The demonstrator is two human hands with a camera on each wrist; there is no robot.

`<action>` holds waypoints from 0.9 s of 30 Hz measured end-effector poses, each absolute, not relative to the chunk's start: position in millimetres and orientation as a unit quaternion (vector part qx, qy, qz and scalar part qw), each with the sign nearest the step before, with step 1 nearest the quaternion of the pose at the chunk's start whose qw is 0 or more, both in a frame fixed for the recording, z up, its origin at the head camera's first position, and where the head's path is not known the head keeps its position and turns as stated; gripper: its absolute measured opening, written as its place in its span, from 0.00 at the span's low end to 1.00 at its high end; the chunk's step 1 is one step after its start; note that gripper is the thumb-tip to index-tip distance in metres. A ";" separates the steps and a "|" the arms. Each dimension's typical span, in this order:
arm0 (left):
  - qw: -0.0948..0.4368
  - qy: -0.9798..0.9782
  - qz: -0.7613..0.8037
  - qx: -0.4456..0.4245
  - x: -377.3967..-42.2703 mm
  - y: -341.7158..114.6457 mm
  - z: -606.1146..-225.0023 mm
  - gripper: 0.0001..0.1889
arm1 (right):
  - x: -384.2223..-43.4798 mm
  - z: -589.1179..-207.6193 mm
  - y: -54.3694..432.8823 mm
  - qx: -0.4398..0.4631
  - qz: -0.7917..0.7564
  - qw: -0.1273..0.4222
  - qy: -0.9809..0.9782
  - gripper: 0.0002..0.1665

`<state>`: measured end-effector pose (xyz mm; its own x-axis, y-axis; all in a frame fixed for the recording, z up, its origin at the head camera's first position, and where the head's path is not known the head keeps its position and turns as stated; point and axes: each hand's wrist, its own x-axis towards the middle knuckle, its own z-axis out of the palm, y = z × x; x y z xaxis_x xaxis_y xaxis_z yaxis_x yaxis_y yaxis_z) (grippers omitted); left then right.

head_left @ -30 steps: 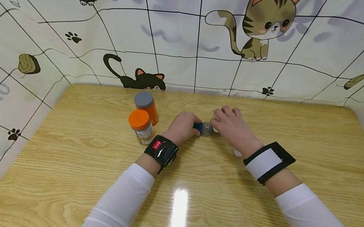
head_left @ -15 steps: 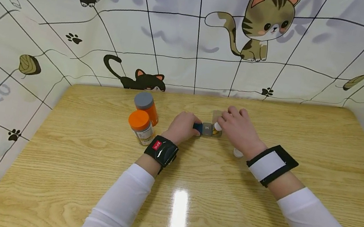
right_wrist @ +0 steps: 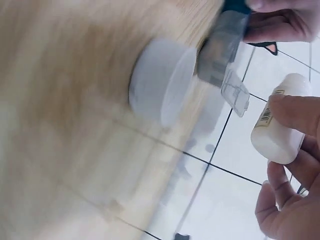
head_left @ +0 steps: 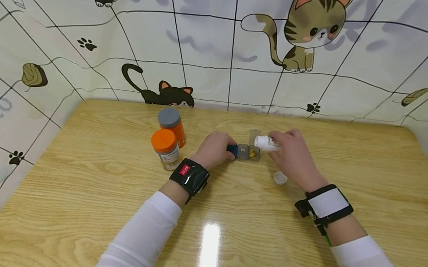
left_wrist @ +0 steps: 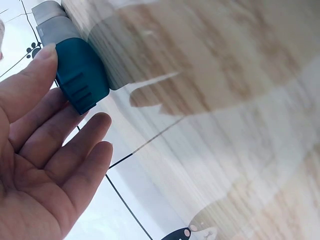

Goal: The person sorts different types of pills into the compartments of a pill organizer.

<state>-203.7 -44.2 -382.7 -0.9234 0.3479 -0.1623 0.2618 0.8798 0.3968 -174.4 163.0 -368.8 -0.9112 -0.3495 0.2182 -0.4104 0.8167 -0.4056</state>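
Observation:
My left hand pinches the teal end of a small pill organizer between thumb and fingers. The organizer lies on the table, its grey sections pointing right. Its rightmost compartment has the clear lid flipped back, and yellow pills show inside. Just beyond and right of that compartment, my right hand grips a white pill bottle, tipped nearly sideways with its neck toward the left. The bottle's white cap sits on the table beneath the right hand's near side.
Two orange pill bottles stand left of my left hand: one has an orange lid, the other a grey lid. The wooden table meets a cat-print cloth backdrop at its back and sides.
My right hand has drawn back to the right and turned, bringing the white bottle into sight. The open compartment with yellow pills is now uncovered. The left hand has stayed still.

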 end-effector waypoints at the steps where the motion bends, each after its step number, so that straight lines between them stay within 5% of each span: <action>1: 0.115 0.963 0.186 0.158 -204.0 -44.2 -382.8 0.21 | -172.6 -369.4 163.9 0.184 0.255 0.052 -0.948 0.23; 14: 0.120 0.965 0.181 0.147 -207.6 -41.3 -383.2 0.22 | -135.4 -374.3 156.0 0.112 0.423 -0.042 -0.898 0.23; 27: 0.108 0.964 0.179 0.163 -204.8 -42.8 -382.5 0.20 | -98.7 -390.5 137.7 0.143 0.390 -0.036 -0.909 0.17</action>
<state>-204.8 -42.8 -382.5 -0.9235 0.3534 -0.1492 0.2765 0.8828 0.3797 -98.7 137.7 -390.5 -0.9565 -0.2880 0.0457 -0.2315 0.6547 -0.7195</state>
